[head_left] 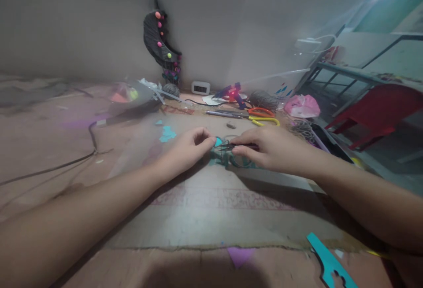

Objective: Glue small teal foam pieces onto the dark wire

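My left hand has thumb and forefinger closed in a pinch on a small teal piece, which looks like foam or paper. Opposite it, my right hand grips a small pointed tool with a dark red body and thin dark tips; blur hides whether it is tweezers or snips. Those tips reach up to the teal piece, touching or nearly so. Below the fingertips, more teal-green bits and thin ring-like shapes lie on the pale board, partly hidden and blurred. Several teal scraps sit left of my hands.
Behind my hands lie scissors with yellow and orange handles, a glue gun with a red light, grey yarn and a white clock. A teal cutout rests front right. A dark cable crosses the left side.
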### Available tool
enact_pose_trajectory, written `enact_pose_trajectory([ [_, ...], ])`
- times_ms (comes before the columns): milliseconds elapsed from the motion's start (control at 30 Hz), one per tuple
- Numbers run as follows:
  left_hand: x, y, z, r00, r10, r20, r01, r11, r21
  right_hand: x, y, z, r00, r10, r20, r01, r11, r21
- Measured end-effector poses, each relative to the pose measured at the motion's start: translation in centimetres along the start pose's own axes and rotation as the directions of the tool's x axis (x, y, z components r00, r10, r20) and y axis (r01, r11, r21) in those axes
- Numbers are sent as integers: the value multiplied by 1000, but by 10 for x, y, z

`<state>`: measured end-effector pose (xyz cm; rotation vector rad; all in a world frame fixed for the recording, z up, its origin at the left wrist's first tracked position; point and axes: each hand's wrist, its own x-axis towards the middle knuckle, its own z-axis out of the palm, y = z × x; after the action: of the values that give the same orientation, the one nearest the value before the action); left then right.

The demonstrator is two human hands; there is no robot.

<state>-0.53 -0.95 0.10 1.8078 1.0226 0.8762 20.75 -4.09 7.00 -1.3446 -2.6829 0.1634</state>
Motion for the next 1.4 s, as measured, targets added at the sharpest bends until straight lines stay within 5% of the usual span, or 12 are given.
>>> enact_pose_trajectory([
  [1400,-1,0,-1,1000,30,-4,-29,998,51,2,1,11,998,-34,-57,38,998,58],
])
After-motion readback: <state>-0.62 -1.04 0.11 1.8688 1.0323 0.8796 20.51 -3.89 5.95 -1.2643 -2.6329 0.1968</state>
